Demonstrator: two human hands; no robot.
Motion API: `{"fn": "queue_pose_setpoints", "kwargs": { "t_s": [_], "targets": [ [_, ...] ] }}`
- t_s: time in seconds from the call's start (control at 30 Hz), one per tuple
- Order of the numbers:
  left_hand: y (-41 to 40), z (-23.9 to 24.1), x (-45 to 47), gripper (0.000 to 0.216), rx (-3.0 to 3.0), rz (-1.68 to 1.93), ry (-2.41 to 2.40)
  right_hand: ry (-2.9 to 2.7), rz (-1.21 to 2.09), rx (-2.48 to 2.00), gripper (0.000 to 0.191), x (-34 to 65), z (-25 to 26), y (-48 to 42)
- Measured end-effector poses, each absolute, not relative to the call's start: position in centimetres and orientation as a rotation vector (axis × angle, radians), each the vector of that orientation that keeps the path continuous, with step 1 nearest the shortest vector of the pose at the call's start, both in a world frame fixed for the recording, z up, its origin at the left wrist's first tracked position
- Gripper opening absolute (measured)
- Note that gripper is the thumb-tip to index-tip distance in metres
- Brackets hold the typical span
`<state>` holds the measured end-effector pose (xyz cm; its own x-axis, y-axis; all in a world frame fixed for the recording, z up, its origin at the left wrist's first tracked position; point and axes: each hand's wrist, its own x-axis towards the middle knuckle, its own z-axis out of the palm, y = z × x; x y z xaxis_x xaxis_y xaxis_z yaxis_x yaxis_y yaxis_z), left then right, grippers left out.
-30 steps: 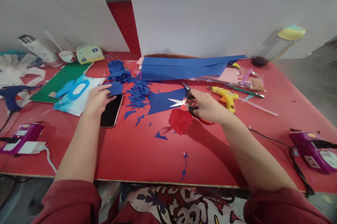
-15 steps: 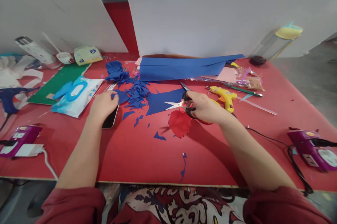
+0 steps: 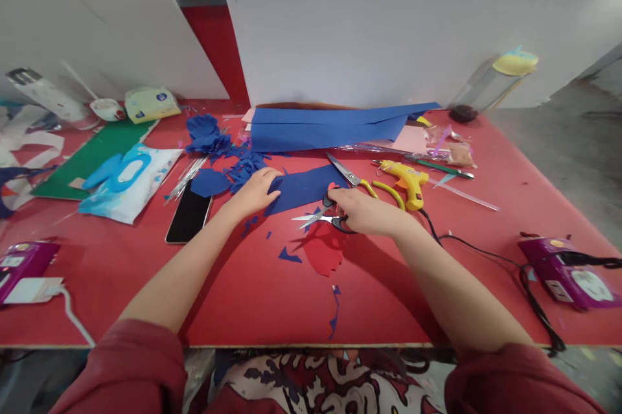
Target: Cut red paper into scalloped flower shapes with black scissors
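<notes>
My right hand [image 3: 365, 213] is closed on black-handled scissors [image 3: 315, 218], blades slightly apart and pointing left, low over the table. A red scalloped paper piece [image 3: 324, 254] lies flat just below that hand. My left hand [image 3: 254, 191] reaches to the left edge of a cut blue paper piece [image 3: 304, 185], fingers over the edge and thumb beside it, pinching the corner. Blue paper scraps [image 3: 245, 164] lie behind the left hand.
A phone [image 3: 189, 220] lies left of my left arm. Yellow-handled scissors [image 3: 362, 182] and a yellow glue gun [image 3: 407, 179] sit behind my right hand. Long blue sheets [image 3: 335, 126] lie at the back, purple devices [image 3: 566, 271] and cables at both sides, a wipes packet [image 3: 127, 181] at left.
My left hand left the phone and moved right to the blue paper piece. My right hand lowered with the scissors, and the red paper now lies on the table.
</notes>
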<state>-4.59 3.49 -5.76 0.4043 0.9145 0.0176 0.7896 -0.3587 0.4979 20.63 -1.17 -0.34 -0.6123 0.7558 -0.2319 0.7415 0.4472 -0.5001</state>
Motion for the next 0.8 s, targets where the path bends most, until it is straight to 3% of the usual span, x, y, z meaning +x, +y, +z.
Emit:
{"fn": "queue_pose_setpoints", "kwargs": {
  "t_s": [0.3,0.43,0.8],
  "targets": [
    [5.7,-6.1,-3.9,0.038,2.395,0.306,1.447,-2.646,0.944,-1.338,0.023,20.9,-2.3,-0.9],
    [5.4,-4.9,-3.4,0.02,2.424,0.347,1.495,-2.644,0.894,-1.318,0.022,21.0,-1.7,-0.8],
    [4.0,1.0,-2.4,0.019,2.284,0.855,1.666,-2.571,0.857,-1.359,0.03,21.5,-1.0,-0.7]
  ]
}}
